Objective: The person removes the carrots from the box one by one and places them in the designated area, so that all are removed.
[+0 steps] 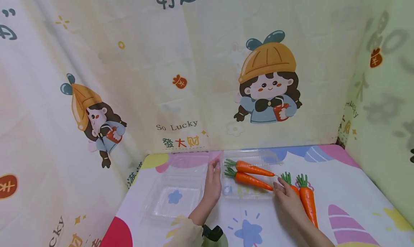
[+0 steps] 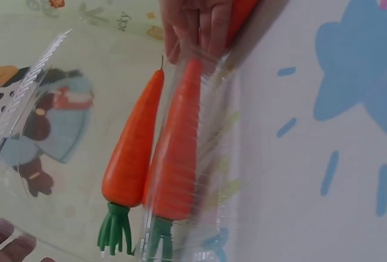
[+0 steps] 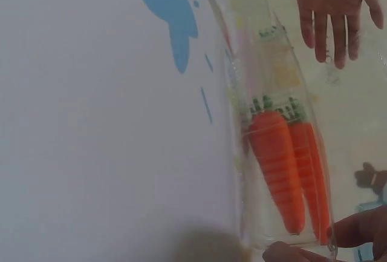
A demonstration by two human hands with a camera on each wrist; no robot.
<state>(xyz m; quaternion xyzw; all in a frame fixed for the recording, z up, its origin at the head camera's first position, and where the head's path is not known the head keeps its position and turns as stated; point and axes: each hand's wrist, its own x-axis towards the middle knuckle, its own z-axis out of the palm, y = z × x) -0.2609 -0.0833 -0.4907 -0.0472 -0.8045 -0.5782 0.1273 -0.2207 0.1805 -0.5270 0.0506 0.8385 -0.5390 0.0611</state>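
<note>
Two orange toy carrots point(image 1: 253, 180) with green tops lie side by side inside a clear plastic box point(image 1: 231, 192), tips toward the right. My right hand point(image 1: 288, 198) pinches the box's right end wall, close by the carrot tips, with thumb and fingers on either side of it in the right wrist view. Along the box's left end stands my left hand point(image 1: 213, 180), its fingers straight; the right wrist view shows this left hand point(image 3: 335, 14) with fingers spread. Just right of my right hand lie another carrot point(image 1: 308, 200) and one partly hidden by the hand.
Another clear plastic container point(image 1: 155, 204) sits open on the left of the patterned table point(image 1: 278, 225). A printed cloth point(image 1: 207, 107) hangs behind the table and at both sides. A dark band point(image 1: 212, 233) is on the left wrist.
</note>
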